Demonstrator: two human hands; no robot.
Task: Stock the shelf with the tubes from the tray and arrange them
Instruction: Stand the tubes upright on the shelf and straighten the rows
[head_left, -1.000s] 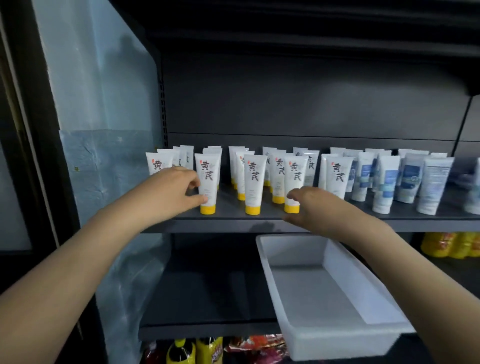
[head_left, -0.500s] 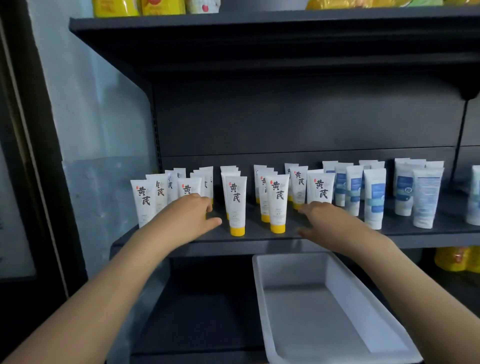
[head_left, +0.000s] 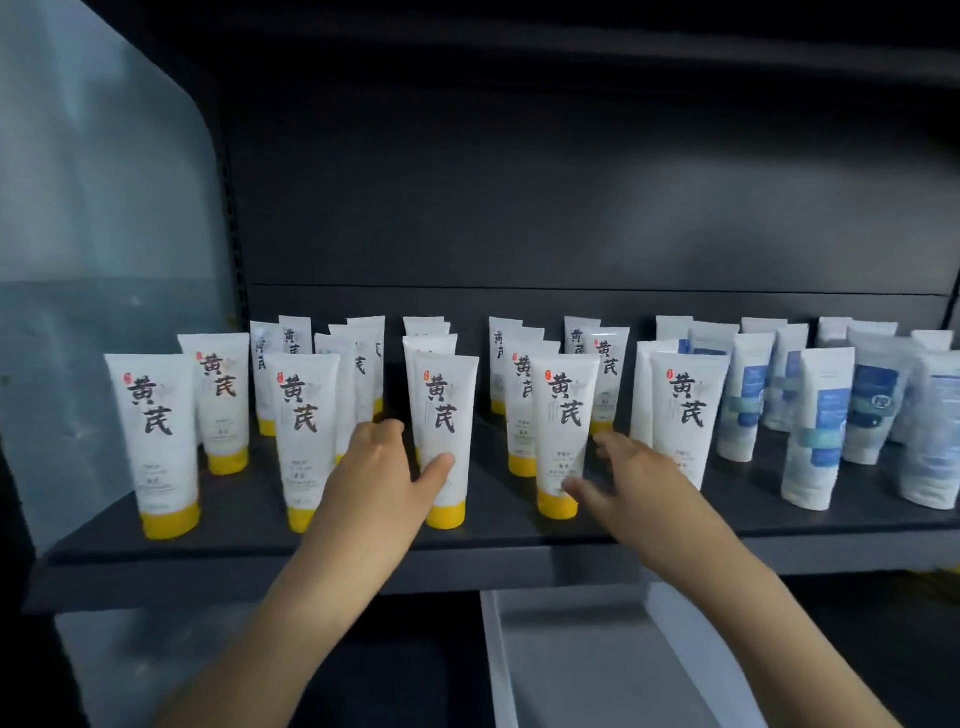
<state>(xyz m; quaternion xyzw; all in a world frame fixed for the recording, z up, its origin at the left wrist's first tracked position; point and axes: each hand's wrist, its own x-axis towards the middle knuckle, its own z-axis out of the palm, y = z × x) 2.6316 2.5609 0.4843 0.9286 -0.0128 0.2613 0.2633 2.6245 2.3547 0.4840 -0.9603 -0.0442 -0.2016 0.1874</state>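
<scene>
standing cap-down in rows on the shelf (head_left: 156, 564): white tubes (head_left: 156, 441), yellow caps, black brush characters. left hand (head_left: 376, 478) grips the centre tube (head_left: 444, 415) at the front edge, thumb on its face, fingers (head_left: 382, 428) curled round its left side. right hand (head_left: 644, 483): fingers spread, thumb touching the next tube (head_left: 563, 415); cannot tell if it grips. white tray (head_left: 582, 675) below the shelf's front edge.

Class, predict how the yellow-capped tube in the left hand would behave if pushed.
The yellow-capped tube probably tips easily: it stands tall on its narrow cap. Its smooth plastic may slip; the left hand grips it low, likely steadying it.
</scene>
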